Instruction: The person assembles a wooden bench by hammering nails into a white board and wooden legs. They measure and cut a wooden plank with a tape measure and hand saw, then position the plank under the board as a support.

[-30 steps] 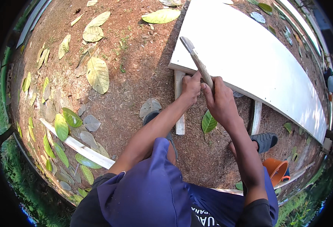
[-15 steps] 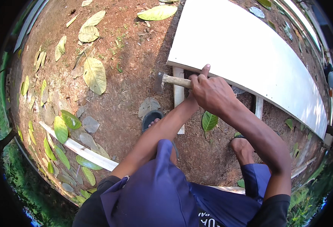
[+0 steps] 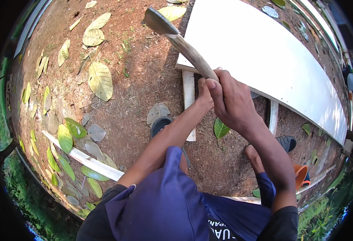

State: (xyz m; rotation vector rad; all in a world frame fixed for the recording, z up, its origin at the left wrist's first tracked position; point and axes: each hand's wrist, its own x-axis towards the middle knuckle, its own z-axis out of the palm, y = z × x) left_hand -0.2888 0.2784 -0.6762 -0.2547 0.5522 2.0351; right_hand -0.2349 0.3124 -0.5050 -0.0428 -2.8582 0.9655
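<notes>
Wooden-handled hammer (image 3: 186, 51) is up in the air at approx. 12–1 o'clock from the view's centre, its metal head (image 3: 159, 21) pointing off toward 11 and overlapping soil & a yellow leaf (image 3: 172, 13). The person's right hand (image 3: 236, 97), at 2 o'clock, is wrapped tight round the handle's lower end, thumb laid against the wood. The left hand (image 3: 204, 95), at 1–2, is partly behind the right one, close by the near edge of the white board (image 3: 260, 52) and just beside the near wooden leg (image 3: 189, 90); can't tell if its fingers are clamped on anything.

Handling (judged): hammer prob. head-heavy, stiff, not fragile; handle looks bare & dry, so prob. not v. slippery. Best hold is low on the handle, approx. where the fist is, for swing; nearer the head for control. Board looks rigid & flat, poss. awkward given its length; best taken by its long edge, w/ fingers clear of the hammer's path.

Board spans approx. 12 to 3 o'clock, above the near leg (1 o'clock) & the far wooden leg (image 3: 273, 117) (3 o'clock). Green leaf (image 3: 221, 128) lies on soil btwn the legs. Sandals: left sandal (image 3: 161, 123) at 9, right sandal (image 3: 287, 143) at 3–4. Orange bucket (image 3: 301, 176), part hidden by the right arm, at 4. Pale wood strip (image 3: 84, 159) at 8, w/ leaves either side.
</notes>
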